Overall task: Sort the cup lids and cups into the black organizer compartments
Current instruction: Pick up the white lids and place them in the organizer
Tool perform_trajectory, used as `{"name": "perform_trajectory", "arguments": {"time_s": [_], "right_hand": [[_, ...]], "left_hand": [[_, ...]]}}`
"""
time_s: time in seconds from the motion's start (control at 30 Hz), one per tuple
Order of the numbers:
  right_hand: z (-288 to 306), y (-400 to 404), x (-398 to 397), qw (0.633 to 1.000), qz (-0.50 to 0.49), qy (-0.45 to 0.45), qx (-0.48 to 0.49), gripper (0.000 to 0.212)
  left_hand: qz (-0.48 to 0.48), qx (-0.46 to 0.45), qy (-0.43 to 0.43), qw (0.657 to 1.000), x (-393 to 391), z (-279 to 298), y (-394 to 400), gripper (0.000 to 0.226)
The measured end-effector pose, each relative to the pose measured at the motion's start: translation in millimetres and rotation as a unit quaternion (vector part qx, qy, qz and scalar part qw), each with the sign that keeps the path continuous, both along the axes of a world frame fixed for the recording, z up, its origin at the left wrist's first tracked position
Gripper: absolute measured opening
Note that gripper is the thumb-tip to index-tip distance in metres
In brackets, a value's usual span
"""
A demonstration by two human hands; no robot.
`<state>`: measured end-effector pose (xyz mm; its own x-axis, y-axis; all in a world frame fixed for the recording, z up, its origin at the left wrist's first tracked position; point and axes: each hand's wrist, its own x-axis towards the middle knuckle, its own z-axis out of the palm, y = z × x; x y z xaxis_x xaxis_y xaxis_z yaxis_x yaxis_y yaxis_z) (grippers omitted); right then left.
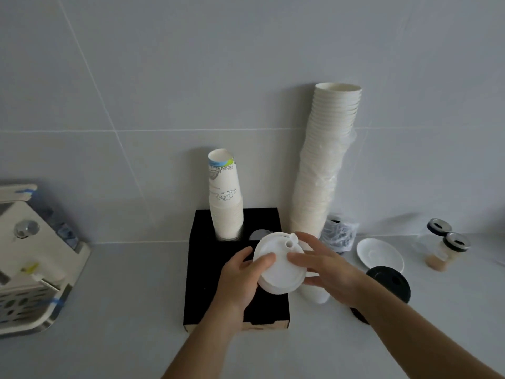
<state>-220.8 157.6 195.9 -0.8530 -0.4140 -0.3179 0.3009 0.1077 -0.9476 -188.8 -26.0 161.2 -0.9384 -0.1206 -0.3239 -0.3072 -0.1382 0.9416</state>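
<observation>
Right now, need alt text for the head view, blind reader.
Both hands, left hand and right hand, hold a stack of white lids above the black organizer on a pale counter. A short stack of printed cups stands in its back left compartment; a taller stack of white cups stands beside it, against the wall.

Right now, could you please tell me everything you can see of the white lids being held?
The white lids are a small nested stack of round plastic-looking lids, tilted toward the camera above the black organizer. The top one has a raised rim and a sip hole with a small plug. The left hand grips the left edge, thumb on top; the right hand holds the right edge.
</observation>
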Motion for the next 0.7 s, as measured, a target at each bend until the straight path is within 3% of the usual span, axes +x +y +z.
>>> {"name": "perform_trajectory", "arguments": {"time_s": [0.13,0.3,0.47,0.63,0.7], "right_hand": [[12,-22,-22,0.999,-0.026,0.021,0.009,0.054],[16,-41,-54,0.996,-0.081,0.030,-0.007,0.032],[4,-56,-90,0.994,-0.107,0.022,0.004,0.027],[-16,-60,-123,0.993,-0.118,0.021,0.020,0.029],[-24,-61,-137,0.992,-0.115,0.023,0.040,0.038]], "left_hand": [[-0.004,0.006,0.018,1.000,-19,12,-16,0.083],[-0.003,0.086,0.002,0.996,-31,13,-20,0.015],[0.038,0.167,-0.034,0.985,-56,-4,-16,0.028],[0.080,0.208,-0.059,0.973,-93,-20,-9,0.014],[0.096,0.218,-0.059,0.969,-105,-28,-6,0.026]]}}
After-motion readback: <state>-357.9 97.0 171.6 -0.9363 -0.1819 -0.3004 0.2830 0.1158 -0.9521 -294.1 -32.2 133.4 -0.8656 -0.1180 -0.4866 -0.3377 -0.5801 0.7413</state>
